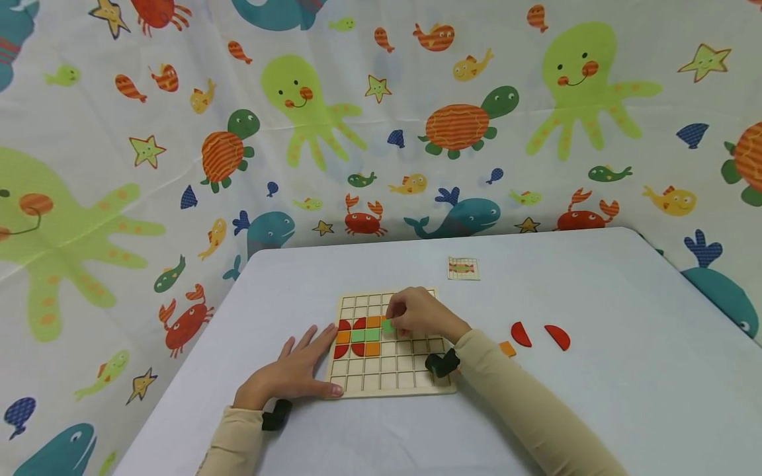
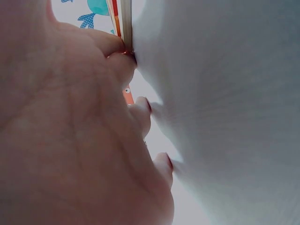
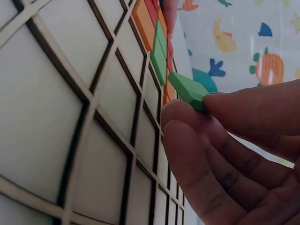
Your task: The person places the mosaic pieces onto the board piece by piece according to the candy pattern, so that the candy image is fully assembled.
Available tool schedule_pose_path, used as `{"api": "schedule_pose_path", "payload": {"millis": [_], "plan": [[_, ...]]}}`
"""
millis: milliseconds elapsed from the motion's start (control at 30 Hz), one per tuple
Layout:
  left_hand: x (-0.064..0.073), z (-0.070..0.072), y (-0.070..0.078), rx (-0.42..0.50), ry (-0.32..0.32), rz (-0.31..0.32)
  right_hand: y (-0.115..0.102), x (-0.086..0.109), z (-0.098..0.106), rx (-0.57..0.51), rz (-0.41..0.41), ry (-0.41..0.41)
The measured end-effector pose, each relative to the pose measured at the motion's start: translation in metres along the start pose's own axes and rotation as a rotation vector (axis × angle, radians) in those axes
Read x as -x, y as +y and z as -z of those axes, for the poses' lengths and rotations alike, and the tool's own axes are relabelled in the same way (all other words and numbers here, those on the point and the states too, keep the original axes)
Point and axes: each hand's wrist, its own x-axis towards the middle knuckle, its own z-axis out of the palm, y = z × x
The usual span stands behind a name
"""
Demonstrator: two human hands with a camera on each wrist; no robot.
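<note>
A wooden grid board [image 1: 393,395] lies on the table, its upper left cells holding red curved pieces [image 1: 359,323], orange squares [image 1: 343,337] and green squares [image 1: 372,335]. Over the board, my right hand [image 1: 424,314] pinches a green tile [image 3: 190,91] between thumb and fingertips. That tile is tilted close above the grid, beside the green squares set in it. My left hand [image 1: 292,377] rests with fingers spread at the board's left edge, the thumb at its lower left corner. In the left wrist view the palm and fingers fill much of the picture.
Right of the board lie two red half-round pieces [image 1: 520,334] and an orange square [image 1: 507,348] partly behind the right sleeve [image 1: 524,403]. Beyond the board is a small pattern card [image 1: 463,268]. A curtain printed with sea animals [image 1: 381,178] hangs behind the table.
</note>
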Motion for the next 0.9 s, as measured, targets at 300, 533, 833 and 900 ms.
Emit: {"api": "schedule_pose_path", "payload": {"millis": [300, 533, 833, 900], "plan": [[0.0, 0.001, -0.001, -0.006, -0.003, -0.01, 0.004, -0.001, -0.008, 0.055, 0.028, -0.006], [-0.001, 0.001, -0.001, -0.008, 0.002, -0.011, 0.004, -0.003, -0.009, 0.113, 0.049, -0.012], [0.0, 0.002, -0.001, 0.002, -0.002, -0.017, 0.005, -0.004, -0.013, 0.148, 0.056, -0.002], [0.0, 0.003, -0.001, 0.004, -0.002, -0.02, 0.005, -0.004, -0.014, 0.156, 0.054, -0.003]]}}
